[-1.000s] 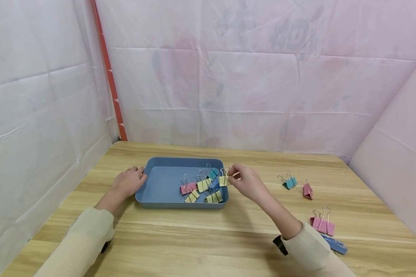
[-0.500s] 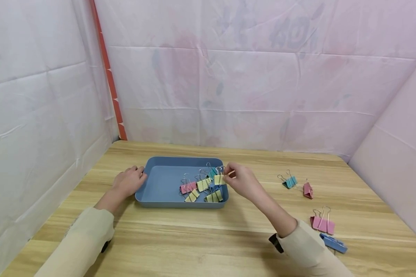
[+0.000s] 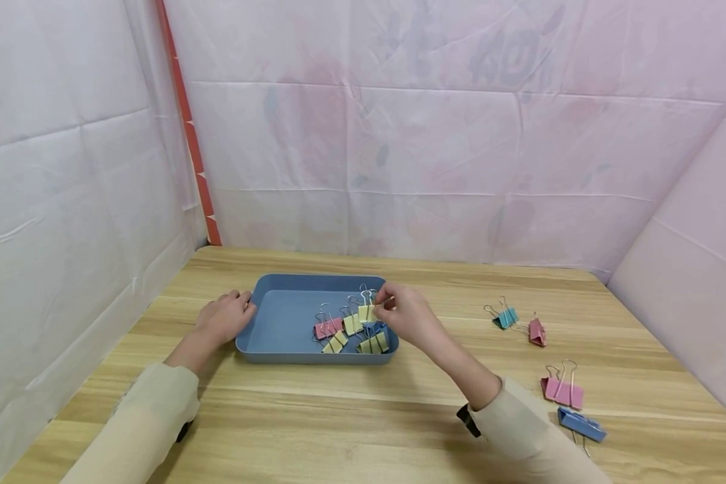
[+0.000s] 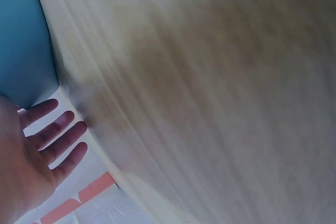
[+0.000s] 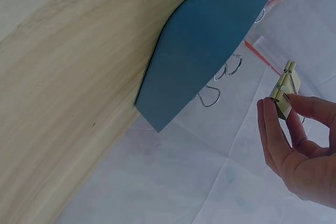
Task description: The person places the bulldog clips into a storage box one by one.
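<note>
My left hand (image 3: 225, 317) rests at the left rim of a shallow blue tray (image 3: 281, 316); in the left wrist view its fingers (image 4: 63, 148) are straight and spread beside the tray wall (image 4: 23, 40). Over the tray's right part, my right hand (image 3: 407, 314) pinches a yellow binder clip (image 3: 366, 313) between thumb and fingers. The right wrist view shows this clip (image 5: 286, 88) held above the rim. Below it, several binder clips lie in the tray's right half: a pink clip (image 3: 327, 329), yellow ones including a front yellow clip (image 3: 372, 344), and a partly hidden blue clip (image 3: 376, 327).
On the wooden table (image 3: 339, 423), to the right, lie a teal binder clip (image 3: 505, 318), a dark pink clip (image 3: 537, 333), a larger pink clip (image 3: 562, 392) and a blue clip (image 3: 582, 425). White cloth walls (image 3: 429, 168) stand behind and at both sides.
My right hand has moved left with the yellow binder clip, from the tray's right rim to over the clips inside. The left hand and the tray have stayed put.
</note>
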{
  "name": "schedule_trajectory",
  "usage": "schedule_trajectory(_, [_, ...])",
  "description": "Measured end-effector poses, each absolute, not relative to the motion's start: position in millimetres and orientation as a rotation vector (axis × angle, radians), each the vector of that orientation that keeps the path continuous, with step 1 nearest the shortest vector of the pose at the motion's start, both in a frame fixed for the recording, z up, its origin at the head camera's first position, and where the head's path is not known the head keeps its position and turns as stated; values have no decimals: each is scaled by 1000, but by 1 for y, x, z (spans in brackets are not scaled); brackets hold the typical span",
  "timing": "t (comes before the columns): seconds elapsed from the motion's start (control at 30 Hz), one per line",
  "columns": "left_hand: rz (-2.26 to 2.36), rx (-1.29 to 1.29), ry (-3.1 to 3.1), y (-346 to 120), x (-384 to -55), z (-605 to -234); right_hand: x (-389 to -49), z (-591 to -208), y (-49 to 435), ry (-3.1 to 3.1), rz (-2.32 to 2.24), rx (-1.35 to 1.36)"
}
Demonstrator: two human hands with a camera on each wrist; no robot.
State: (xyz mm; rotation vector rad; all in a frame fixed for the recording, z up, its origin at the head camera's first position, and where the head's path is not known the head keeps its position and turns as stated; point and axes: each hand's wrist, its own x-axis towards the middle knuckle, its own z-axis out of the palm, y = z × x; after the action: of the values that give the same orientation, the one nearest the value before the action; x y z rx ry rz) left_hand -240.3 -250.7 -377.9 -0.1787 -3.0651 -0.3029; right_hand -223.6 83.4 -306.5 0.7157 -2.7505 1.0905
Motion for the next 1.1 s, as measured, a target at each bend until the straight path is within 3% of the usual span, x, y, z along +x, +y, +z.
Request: schedule_trajectory(1.1, [-301,-179,-3079,-251,-239,-374,-216,-316,15,-2738,1076,935])
